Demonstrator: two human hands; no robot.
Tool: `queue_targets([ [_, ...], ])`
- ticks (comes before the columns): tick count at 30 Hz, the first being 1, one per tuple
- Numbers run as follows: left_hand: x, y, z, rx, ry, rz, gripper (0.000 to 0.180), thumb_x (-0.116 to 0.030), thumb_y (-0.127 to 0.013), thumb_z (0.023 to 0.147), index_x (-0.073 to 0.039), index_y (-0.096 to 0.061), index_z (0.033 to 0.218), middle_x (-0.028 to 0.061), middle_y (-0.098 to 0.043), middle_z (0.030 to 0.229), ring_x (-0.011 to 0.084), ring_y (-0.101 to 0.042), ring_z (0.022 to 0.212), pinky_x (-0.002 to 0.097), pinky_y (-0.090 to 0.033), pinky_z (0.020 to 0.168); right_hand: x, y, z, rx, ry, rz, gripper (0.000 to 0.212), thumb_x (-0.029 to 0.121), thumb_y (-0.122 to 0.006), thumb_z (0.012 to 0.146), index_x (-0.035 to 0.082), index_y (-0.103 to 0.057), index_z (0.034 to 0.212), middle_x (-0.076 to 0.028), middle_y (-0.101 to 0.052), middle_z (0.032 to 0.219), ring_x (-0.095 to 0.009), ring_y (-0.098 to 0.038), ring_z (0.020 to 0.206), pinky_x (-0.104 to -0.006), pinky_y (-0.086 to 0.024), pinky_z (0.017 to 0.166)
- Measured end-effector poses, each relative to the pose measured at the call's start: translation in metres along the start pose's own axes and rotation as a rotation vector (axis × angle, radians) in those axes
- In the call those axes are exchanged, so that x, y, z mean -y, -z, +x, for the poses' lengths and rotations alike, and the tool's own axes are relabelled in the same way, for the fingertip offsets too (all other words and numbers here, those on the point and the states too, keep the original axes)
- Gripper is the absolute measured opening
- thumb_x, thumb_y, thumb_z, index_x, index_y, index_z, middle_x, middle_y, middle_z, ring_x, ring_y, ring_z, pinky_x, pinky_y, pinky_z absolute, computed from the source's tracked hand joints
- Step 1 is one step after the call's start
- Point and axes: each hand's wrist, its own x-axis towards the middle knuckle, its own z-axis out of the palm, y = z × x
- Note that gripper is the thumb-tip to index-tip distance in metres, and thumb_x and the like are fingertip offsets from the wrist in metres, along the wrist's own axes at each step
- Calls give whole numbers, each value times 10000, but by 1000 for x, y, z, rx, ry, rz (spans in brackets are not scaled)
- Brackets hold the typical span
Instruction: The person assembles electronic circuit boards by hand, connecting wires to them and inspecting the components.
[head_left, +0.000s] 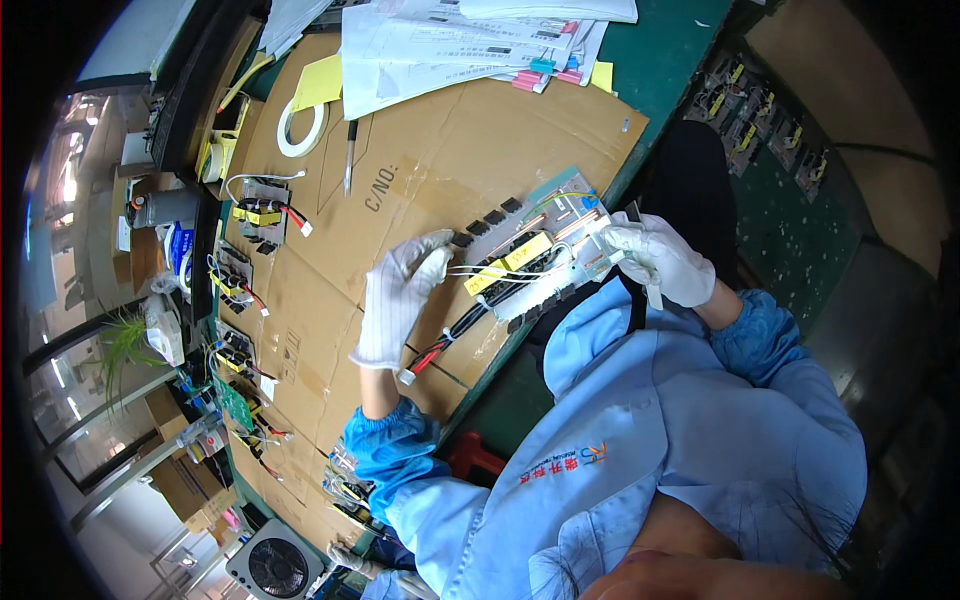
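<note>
A long circuit board assembly (555, 240) slants over the table edge, with yellow-wrapped parts, copper-coloured strips and black components along its sides. My right hand (660, 260), in a white glove, is closed around its right end together with a grey metallic piece (653, 297) whose kind I cannot make out. At the board's left end is my gloved left hand (395, 300), its fingers curved and parted, their tips close to the white wires (470, 270). Whether they touch the wires is unclear. A black cable bundle (465, 322) with a red wire and white connector hangs off the board.
Several similar boards (262, 215) line the far left of the cardboard-covered table (330, 290). Papers (430, 60), a tape roll (302, 130) and a black pen-like tool (350, 158) lie toward the top. More boards (745, 110) are at right. Another person's gloved hand (348, 560) shows below.
</note>
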Motion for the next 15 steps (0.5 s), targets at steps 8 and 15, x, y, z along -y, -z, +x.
queue_targets([
  [8,-7,5,-52,108,141,-29,397,-316,-552,977,19,-627,1177,89,-677,856,118,-583,813,278,-482,779,6,-6,0,-84,-59,-28,217,264,-590,942,54,-558,891,-4,-525,647,-44,-394,468,-219,-324,430],
  [15,9,-25,-70,20,-33,69,421,-361,-597,941,26,-642,1099,47,-622,785,134,-523,682,281,-444,653,-8,4,6,-117,-11,-129,252,284,-594,933,34,-562,935,-14,-540,630,-66,-445,434,-217,-345,406],
])
